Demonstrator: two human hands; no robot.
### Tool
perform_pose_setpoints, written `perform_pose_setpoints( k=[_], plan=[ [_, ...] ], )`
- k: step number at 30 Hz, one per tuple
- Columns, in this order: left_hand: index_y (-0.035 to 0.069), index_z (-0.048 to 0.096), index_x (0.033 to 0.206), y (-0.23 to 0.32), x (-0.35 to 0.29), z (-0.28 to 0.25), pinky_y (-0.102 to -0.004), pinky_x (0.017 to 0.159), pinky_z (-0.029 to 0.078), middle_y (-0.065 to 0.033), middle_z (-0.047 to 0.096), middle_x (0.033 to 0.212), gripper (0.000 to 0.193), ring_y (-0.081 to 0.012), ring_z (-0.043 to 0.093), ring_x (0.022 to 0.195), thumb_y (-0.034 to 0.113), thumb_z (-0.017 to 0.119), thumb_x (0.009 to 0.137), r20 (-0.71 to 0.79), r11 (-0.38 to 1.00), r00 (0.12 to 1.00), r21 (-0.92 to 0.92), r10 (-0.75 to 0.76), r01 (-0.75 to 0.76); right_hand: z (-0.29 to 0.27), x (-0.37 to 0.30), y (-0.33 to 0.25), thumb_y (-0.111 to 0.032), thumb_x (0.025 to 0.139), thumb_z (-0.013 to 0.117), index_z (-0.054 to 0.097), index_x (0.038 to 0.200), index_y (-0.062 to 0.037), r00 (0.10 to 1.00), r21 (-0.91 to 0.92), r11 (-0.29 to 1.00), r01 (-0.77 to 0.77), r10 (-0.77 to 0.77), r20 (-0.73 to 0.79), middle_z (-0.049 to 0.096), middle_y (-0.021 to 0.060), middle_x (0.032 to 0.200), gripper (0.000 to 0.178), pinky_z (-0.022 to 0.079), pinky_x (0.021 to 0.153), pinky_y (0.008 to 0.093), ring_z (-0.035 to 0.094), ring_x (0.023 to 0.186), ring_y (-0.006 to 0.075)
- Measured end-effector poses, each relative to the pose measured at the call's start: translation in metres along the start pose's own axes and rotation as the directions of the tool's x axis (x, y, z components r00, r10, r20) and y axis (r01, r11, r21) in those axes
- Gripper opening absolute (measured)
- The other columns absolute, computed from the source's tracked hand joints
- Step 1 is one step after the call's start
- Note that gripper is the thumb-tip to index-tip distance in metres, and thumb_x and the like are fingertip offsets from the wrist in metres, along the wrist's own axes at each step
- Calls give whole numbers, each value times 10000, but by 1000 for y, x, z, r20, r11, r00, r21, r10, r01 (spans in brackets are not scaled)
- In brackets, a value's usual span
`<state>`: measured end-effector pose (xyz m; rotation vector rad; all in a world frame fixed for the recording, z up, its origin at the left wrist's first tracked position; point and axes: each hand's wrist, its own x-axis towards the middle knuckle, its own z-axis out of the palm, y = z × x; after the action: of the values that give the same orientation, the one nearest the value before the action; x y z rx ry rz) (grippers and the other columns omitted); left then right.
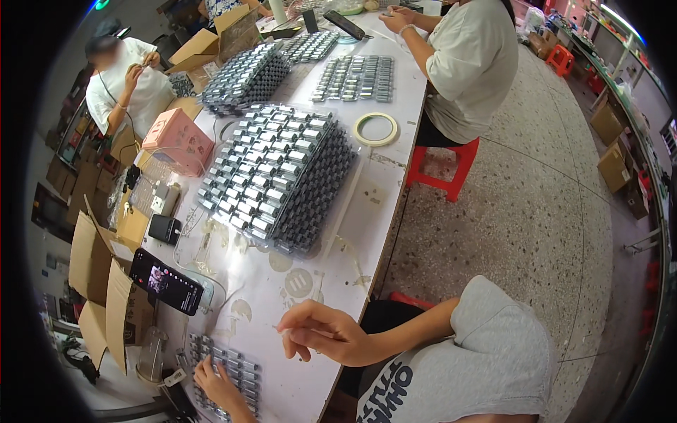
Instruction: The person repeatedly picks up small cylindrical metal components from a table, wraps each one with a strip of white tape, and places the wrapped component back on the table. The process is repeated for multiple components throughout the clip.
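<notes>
- The white, stained desk (285,388) is topped by a clear plastic tray (257,378), near left.
- The tray, long axis running near to far, is placed left of the right hand (324,338); the left hand (218,388), nearer, is laid over it.
- Right hand: raised, fingers curled; any pinch cannot be told.
- Left: fingers spread; grasp cannot be told.
- Blocky, silvery pieces (247,368) are set in rows.

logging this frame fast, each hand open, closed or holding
Left hand: open over the plastic tray of metallic parts.
Right hand: curled; cannot tell whether it holds anything.
</notes>
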<state>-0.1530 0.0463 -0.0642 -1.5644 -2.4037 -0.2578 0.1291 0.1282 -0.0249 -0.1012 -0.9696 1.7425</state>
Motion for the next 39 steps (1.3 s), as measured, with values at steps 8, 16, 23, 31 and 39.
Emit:
perform_pose_setpoints(
  k=[8, 16, 23, 31, 39],
  plan=[
    [42, 502, 1095, -20, 9, 30, -372, 800, 385, -165, 470, 1028, 315, -320, 472, 924, 46, 516, 780, 19, 983, 993, -147, 113, -109, 4, -13, -55, -6, 833, 467, 468, 1021, 58, 903, -68, 952, 299, -259, 343, 592, 225, 779, 199, 414, 481, 303, 506, 533, 221],
    [51, 502, 965, -26, 26, 12, -341, 763, 394, -109, 487, 927, 243, -273, 480, 895, 112, 565, 738, 75, 956, 974, -217, 216, -195, 31, -9, -49, -131, 864, 445, 433, 941, -79, 852, -21, 882, 471, -449, 271, 581, 178, 719, 94, 394, 488, 270, 511, 508, 180],
    [20, 420, 951, -37, 35, 11, -374, 734, 405, -128, 473, 910, 292, -312, 476, 889, 139, 570, 730, 170, 957, 943, -91, 286, -274, 30, 1, -38, 49, 767, 475, 495, 946, -15, 832, -174, 950, 260, -129, 539, 574, 111, 661, 192, 352, 468, 249, 490, 510, 143],
    [39, 457, 997, -27, 29, 9, -345, 690, 430, -102, 470, 938, 258, -274, 503, 873, 79, 532, 753, 64, 930, 929, 37, 363, -366, 8, -19, -40, 130, 714, 466, 517, 949, 80, 876, -379, 917, -123, 280, 393, 561, 125, 693, 246, 386, 478, 228, 530, 501, 134],
    [35, 551, 976, 14, -14, -57, -237, 681, 436, -58, 542, 852, 202, -129, 535, 728, 44, 562, 775, -60, 883, 986, -456, -156, 112, -2, 14, -22, 93, 777, 457, 518, 971, 47, 840, -345, 866, -362, 464, 282, 561, 114, 760, 209, 441, 571, 217, 579, 636, 131]
  ],
)
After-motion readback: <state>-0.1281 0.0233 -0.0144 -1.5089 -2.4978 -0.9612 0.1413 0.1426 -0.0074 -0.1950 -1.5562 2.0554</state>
